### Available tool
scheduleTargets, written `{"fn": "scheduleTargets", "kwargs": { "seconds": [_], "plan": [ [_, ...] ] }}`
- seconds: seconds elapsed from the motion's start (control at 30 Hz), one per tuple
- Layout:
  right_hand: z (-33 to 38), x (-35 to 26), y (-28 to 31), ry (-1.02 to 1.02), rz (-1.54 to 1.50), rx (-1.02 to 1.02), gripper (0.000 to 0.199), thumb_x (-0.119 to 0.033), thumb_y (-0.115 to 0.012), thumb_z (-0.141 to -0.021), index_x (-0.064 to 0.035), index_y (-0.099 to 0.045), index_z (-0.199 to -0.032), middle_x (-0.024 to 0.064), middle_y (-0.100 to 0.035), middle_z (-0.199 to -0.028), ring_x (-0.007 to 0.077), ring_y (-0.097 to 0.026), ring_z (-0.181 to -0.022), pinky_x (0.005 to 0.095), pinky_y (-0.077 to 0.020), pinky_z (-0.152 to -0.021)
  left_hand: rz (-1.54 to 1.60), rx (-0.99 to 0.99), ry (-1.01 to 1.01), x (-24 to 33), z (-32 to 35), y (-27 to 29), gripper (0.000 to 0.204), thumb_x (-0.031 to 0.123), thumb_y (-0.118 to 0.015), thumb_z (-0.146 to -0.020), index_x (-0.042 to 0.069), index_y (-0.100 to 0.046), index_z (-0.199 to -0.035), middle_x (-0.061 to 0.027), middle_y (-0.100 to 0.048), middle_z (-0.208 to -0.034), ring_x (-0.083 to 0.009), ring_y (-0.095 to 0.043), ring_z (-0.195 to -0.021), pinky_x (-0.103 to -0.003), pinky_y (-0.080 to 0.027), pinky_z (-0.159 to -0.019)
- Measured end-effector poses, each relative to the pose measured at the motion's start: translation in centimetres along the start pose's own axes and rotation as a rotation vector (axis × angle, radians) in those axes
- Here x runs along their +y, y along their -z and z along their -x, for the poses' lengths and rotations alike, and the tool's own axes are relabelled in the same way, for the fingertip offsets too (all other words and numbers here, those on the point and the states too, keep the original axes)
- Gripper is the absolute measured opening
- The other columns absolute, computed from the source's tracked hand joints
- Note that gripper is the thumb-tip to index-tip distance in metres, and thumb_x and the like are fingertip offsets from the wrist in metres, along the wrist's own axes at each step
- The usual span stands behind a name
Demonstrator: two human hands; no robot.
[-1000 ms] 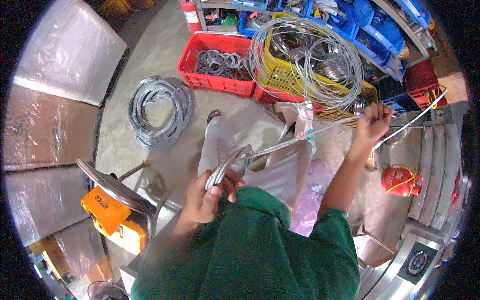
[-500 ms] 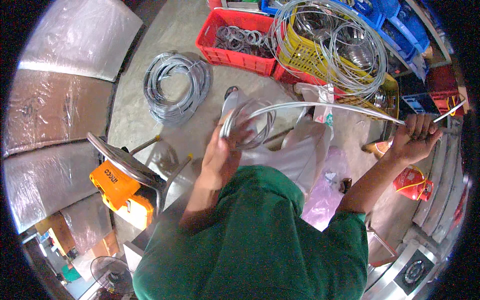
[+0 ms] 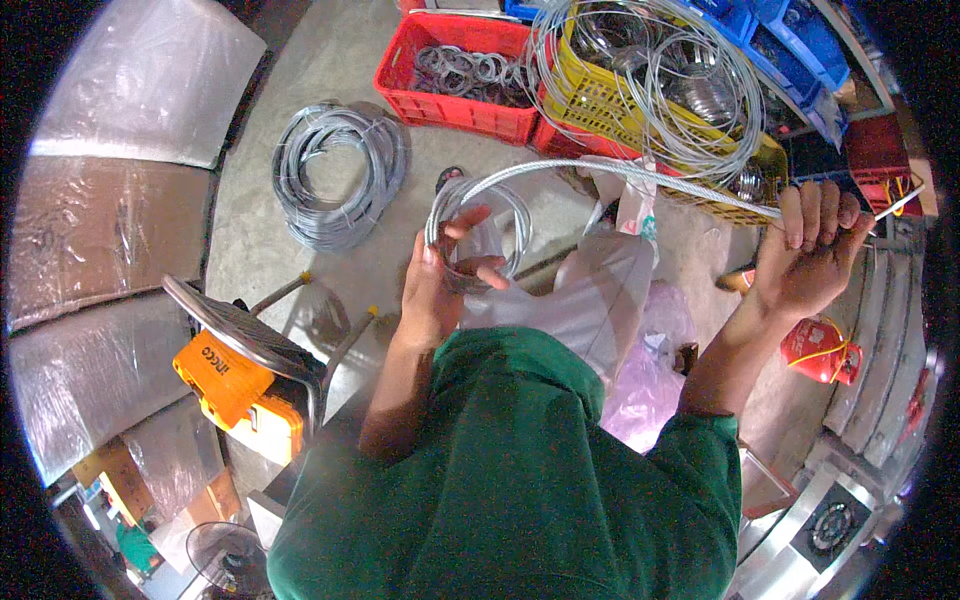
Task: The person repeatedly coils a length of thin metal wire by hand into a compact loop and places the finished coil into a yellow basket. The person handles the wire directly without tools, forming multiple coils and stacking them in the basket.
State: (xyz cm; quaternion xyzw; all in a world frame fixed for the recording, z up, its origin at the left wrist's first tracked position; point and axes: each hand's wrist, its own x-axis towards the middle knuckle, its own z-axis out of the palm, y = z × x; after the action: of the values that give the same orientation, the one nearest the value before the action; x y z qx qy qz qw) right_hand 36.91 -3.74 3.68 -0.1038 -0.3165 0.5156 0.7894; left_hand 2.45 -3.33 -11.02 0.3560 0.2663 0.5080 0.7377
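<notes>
My left hand (image 3: 430,290) holds a small coil of silvery wire rope (image 3: 524,225) in front of my lap, its fingers reaching through the loops. From the coil's top a stretch of the rope arcs out to the right. At its far end my right hand (image 3: 815,250) grips the rope, arm stretched out. A short straight tip pokes out to the right beyond that fist. A larger tied coil of grey cable (image 3: 300,170) lies on the floor ahead to the left, touched by neither hand.
Beyond my knees stand a red crate (image 3: 460,115) of small metal rings and a yellow crate (image 3: 600,105) topped with loose wire loops. To the left are a black stool (image 3: 250,335) and an orange case (image 3: 225,370). A red gas canister (image 3: 820,350) is at right.
The rope between my hands has lifted into a higher arc. My left fingers have spread inside the coil, and my right hand has turned, with its fingers raised. The view has shifted slightly.
</notes>
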Motion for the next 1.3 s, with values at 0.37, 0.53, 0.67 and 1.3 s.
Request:
{"fn": "scheduleTargets", "kwargs": {
  "seconds": [0.37, 0.53, 0.67, 1.3],
  "plan": [
    [1.0, 2.6, 0.0, 0.059, 0.263, -0.057, 0.041, -0.037, -0.039, -0.104, -0.0009, -0.057, -0.110, 0.0105, -0.062, -0.095, 0.0263, -0.060, -0.095, 0.0462, -0.0411, -0.098, 0.151, 0.095, 0.122, -1.3, 0.4, 0.0, 0.037, 0.034, -0.052, -0.100, 0.008, -0.053, -0.126, -0.0128, -0.064, -0.111, -0.0335, -0.068, -0.098, -0.052, -0.049, -0.095],
    [-0.4, 6.1, 0.5, 0.023, 1.104, -0.031, 0.042, -0.030, -0.057, -0.097, 0.0010, -0.054, -0.126, 0.0196, -0.058, -0.128, 0.0318, -0.052, -0.123, 0.0427, -0.0354, -0.109, 0.384, 0.189, 0.173, -2.2, 0.0, -1.5, 0.029, 0.031, -0.052, -0.100, 0.008, -0.056, -0.118, -0.0057, -0.066, -0.093, -0.0306, -0.069, -0.096, -0.052, -0.052, -0.093],
    [0.6, 8.9, 0.4, 0.133, 1.444, -0.202, 0.059, -0.015, -0.074, -0.086, 0.0005, -0.048, -0.136, 0.0229, -0.053, -0.134, 0.0294, -0.050, -0.126, 0.0377, -0.0395, -0.106, 0.487, 0.237, 0.171, -2.4, -0.7, -1.5, 0.023, 0.030, -0.049, -0.101, 0.010, -0.056, -0.111, -0.0030, -0.062, -0.086, -0.0298, -0.068, -0.099, -0.053, -0.050, -0.096],
    [13.5, 18.0, 2.9, 0.145, 1.739, -0.656, 0.028, -0.008, -0.067, -0.071, -0.0049, -0.066, -0.099, 0.0083, -0.062, -0.098, 0.0258, -0.060, -0.081, 0.0390, -0.0495, -0.069, 0.396, 0.357, 0.192, -4.5, -1.4, -1.5, 0.026, 0.028, -0.043, -0.104, 0.006, -0.057, -0.106, -0.0074, -0.063, -0.101, -0.0298, -0.062, -0.109, -0.048, -0.049, -0.094]
  ]
}}
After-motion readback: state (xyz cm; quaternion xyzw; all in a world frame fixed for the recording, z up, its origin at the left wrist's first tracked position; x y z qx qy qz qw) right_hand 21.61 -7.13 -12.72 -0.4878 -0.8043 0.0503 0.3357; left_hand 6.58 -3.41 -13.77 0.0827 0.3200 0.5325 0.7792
